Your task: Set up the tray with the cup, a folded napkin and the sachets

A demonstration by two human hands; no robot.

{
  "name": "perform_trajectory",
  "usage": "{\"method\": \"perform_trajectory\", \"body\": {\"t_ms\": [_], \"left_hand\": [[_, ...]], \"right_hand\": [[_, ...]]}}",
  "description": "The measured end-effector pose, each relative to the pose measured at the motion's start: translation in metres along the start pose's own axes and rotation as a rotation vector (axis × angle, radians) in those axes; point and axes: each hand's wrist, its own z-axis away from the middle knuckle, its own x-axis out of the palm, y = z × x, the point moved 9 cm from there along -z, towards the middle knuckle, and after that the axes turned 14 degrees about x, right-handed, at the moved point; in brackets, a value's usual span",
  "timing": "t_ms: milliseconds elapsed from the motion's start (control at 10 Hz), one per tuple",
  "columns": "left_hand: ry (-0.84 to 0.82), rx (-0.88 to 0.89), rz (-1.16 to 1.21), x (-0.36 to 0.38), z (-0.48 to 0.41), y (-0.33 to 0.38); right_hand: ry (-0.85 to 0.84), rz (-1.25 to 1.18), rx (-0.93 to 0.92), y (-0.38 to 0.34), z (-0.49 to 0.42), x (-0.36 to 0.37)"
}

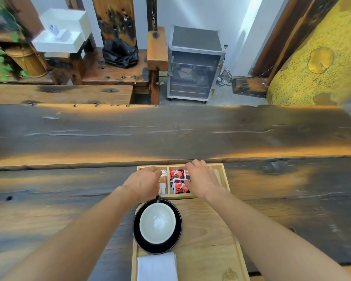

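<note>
A light wooden tray [209,230] lies on the table in front of me. On its left side stands a white cup [157,223] on a black saucer [139,238], with a folded white napkin [157,267] just below it. Beyond the tray sits a divided wooden sachet box [224,175]. My left hand [144,182] is over its left compartment, fingers pinching a brown and white sachet [163,175]. My right hand [200,179] is over the middle compartment of red sachets [177,182], fingertips closed on one red sachet [186,175].
The dark plank table [170,134] stretches wide beyond the box. Past its far edge stand a metal rack cabinet [193,63], a wooden bench with a black bag [120,52], and a yellow column [316,57] at the right.
</note>
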Motion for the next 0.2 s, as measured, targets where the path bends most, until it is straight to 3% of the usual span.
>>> {"method": "perform_trajectory", "body": {"t_ms": [200], "left_hand": [[0.343, -0.043, -0.023, -0.075, 0.041, 0.033]], "right_hand": [[0.265, 0.019, -0.060, 0.004, 0.051, -0.089]]}}
